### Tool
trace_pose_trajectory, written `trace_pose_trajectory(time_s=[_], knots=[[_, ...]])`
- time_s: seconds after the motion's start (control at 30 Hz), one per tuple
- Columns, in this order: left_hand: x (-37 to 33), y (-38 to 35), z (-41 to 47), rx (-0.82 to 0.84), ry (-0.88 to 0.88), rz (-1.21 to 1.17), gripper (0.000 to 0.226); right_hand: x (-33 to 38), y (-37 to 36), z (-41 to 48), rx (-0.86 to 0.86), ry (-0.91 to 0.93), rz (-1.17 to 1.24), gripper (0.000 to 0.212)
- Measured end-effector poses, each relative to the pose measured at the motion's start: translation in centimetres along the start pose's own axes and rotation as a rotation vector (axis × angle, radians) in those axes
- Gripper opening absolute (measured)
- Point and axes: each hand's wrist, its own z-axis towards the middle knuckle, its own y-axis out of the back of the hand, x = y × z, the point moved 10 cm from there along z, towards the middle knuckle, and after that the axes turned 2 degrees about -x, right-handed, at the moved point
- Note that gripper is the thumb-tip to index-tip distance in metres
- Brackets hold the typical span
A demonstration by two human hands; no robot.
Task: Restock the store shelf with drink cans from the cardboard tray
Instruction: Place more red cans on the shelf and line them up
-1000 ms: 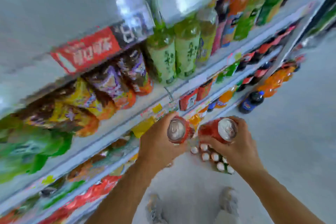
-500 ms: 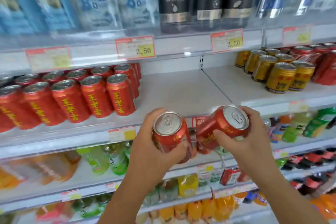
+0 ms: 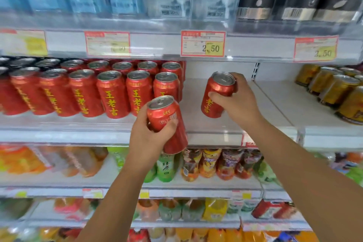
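White store shelf (image 3: 245, 108), bare under right hand (image 3: 240, 104) gripping red can (image 3: 215, 95); left hand (image 3: 144, 137) gripping second red can (image 3: 167, 120), tilted; red can rows (image 3: 114, 94) left of hands, gold cans (image 3: 337, 92) right.

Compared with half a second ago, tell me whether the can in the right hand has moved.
Yes. The right hand carried its can up past the shelf's front rail, over the bare patch beside the stocked cans.

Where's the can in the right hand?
Head view, right of centre: the right hand holds the can over bare shelf between the red cans and gold cans.
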Motion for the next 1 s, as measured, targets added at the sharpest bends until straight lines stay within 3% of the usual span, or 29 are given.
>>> trace_pose_trajectory(time_s=[0.13,0.3,0.67,1.0], knots=[[0.6,-0.1,0.5,0.007,-0.009,0.038,0.051,-1.3,-1.2,1.1,-0.003,-0.033,-0.025,0.067],[0.8,-0.5,1.1,0.012,-0.051,0.020,0.051,-2.7,-2.7,0.8,0.146,-0.084,-0.006,0.090],[2.2,-0.9,2.0,0.063,-0.092,0.105,0.046,-4.6,-5.2,7.7,0.215,-0.046,-0.149,0.081],[1.9,-0.8,2.1,0.052,-0.092,0.112,0.043,-6.1,-8.6,13.6,0.170,-0.052,-0.173,0.075]])
